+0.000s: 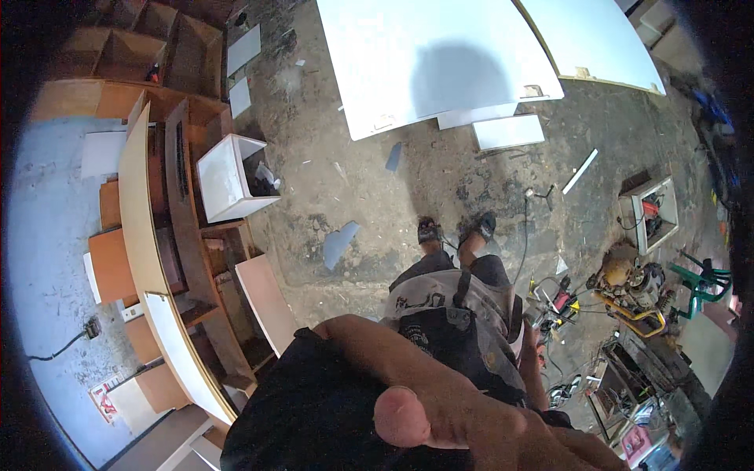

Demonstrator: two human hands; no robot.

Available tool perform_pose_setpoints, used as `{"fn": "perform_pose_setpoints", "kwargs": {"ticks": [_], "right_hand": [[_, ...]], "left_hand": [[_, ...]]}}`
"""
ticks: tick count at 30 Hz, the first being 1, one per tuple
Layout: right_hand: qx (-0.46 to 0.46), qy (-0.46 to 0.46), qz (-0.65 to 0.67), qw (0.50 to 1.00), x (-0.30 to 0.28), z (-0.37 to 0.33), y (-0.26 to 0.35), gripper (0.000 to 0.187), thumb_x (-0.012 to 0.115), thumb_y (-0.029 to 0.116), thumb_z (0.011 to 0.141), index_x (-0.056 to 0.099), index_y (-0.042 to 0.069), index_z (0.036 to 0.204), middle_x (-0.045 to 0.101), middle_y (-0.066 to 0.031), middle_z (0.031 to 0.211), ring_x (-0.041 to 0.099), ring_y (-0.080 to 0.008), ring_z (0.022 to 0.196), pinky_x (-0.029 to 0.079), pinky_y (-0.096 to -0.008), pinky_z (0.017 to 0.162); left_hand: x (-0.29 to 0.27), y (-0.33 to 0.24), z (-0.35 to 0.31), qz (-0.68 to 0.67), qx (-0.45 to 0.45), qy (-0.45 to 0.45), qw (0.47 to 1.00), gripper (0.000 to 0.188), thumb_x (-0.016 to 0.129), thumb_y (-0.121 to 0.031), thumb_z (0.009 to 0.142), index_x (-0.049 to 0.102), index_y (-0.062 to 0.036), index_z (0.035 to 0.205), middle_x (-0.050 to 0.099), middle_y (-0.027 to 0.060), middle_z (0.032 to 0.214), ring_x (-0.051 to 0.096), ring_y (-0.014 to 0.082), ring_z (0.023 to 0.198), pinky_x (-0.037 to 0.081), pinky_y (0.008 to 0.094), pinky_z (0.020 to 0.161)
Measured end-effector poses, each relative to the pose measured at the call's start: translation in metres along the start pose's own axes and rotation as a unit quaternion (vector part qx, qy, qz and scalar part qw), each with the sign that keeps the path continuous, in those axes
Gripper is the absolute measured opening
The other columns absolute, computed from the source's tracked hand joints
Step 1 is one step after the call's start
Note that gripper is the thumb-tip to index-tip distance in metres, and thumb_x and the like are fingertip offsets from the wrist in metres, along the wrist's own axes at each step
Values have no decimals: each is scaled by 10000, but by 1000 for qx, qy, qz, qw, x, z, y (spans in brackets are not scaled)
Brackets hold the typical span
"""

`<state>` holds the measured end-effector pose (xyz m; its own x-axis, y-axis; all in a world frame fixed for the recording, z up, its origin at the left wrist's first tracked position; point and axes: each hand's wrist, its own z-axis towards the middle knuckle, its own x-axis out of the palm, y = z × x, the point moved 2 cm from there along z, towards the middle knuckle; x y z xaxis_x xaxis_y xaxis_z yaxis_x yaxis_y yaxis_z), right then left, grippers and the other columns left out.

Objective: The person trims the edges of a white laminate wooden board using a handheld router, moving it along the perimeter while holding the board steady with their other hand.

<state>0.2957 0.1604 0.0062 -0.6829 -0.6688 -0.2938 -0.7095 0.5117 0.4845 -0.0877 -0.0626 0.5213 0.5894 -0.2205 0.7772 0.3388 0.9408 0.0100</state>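
Observation:
My left arm (408, 357) is bent and crosses in front of my body toward the lower right. Its hand end runs into the dark lower edge, where the fingers do not show. Low at my right side hangs my right hand (530, 339), partly hidden by my clothing; its fingers cannot be made out. Nearest to it on the floor lie several hand tools and power tools (559, 302) with cords. Both feet stand on a worn, stained floor (353, 173), scattered with offcuts such as a grey sheet piece (339, 244).
Large white panels (377, 63) lie ahead, a smaller white board (509, 133) beside them. At left, a white open box (224, 180) stands by long wooden cabinet frames (206, 314). At right are an open white box (667, 206), a motor-like machine (644, 286) and a green chair (699, 282).

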Motion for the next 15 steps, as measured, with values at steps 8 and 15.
{"fn": "perform_pose_setpoints", "kwargs": {"ticks": [8, 15], "right_hand": [[3, 123, 137, 983, 5, 41, -44, 530, 804, 274, 850, 643, -58, 1231, 707, -128, 1152, 675, -229, 1047, 519, -369, 937], [-29, 51, 113, 992, -5, 37, -35, 482, 778, 253, 880, 634, -34, 1239, 705, -118, 1086, 678, -236, 992, 544, -397, 888]], "left_hand": [[35, 66, 6, 6, 156, -116, 981, 551, 395, -480, 1079, 767, -78, 1142, 591, 306, 1299, 592, 425, 1226, 463, 544, 1032], [45, 65, 0, 17, 122, -210, 970, 371, 535, -371, 1048, 786, -100, 1018, 641, 225, 1153, 689, 324, 933, 567, 456, 809]]}}
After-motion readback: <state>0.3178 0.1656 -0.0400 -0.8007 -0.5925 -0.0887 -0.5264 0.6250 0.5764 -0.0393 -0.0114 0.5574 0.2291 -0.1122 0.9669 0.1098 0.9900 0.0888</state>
